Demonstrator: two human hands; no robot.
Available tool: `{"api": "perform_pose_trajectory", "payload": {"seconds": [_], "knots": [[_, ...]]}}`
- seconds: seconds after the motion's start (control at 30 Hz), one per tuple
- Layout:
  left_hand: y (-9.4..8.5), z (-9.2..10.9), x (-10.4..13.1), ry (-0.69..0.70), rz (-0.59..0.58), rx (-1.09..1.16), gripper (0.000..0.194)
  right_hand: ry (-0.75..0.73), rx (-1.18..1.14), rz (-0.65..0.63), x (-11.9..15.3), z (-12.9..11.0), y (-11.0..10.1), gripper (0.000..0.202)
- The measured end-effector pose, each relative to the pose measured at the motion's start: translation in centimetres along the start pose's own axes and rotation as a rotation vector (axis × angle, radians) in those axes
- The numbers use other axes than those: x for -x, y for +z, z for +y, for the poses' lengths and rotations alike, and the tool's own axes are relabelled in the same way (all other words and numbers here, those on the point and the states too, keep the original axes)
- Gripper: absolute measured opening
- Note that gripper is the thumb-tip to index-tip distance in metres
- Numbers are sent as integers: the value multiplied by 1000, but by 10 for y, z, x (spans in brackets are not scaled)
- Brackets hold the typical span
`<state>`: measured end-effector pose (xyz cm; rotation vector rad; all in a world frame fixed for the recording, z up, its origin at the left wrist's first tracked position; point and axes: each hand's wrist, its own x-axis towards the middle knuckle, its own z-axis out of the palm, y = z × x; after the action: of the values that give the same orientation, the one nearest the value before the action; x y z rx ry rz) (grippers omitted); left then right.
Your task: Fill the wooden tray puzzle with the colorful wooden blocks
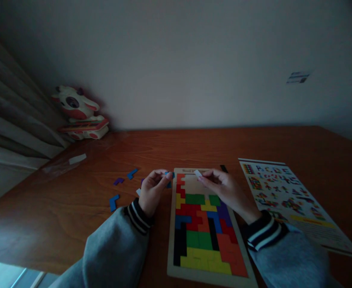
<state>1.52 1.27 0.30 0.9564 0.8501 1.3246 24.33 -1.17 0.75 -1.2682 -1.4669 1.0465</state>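
My left hand is closed in a pinch at the board's upper left edge, with a blue puzzle piece at its fingertips, partly hidden by the thumb. Between the thumb and forefinger of my right hand is a small white puzzle piece, held over the top of the board. The wooden puzzle board lies flat, its lower part filled with coloured block pieces. Bare wood shows near its top. A black piece lies behind my right hand.
Left of the board lie loose blue pieces and a purple piece. A printed pattern sheet lies to the right. A cow toy with a keyboard stands at the back left, near a curtain and clear plastic.
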Motion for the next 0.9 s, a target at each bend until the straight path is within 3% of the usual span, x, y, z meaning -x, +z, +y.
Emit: {"api": "perform_pose_trajectory", "payload": {"seconds": [0.17, 0.37, 0.67, 0.77, 0.9], "knots": [[1, -7, -7, 66, 29, -69, 35, 11, 24, 24, -2, 4, -3, 30], [11, -10, -25, 36, 137, 5, 36, -13, 119, 57, 0, 4, -1, 35], [12, -11, -17, -42, 101, 111, 41, -30, 33, 84, 1, -1, 2, 36], [12, -11, -16, -91, 40, 129, 41, -22, 69, 44, 2, 0, 1, 32], [16, -10, -10, -101, -191, -16, 26, -33, 85, -15, 3, -2, 2, 28]]}}
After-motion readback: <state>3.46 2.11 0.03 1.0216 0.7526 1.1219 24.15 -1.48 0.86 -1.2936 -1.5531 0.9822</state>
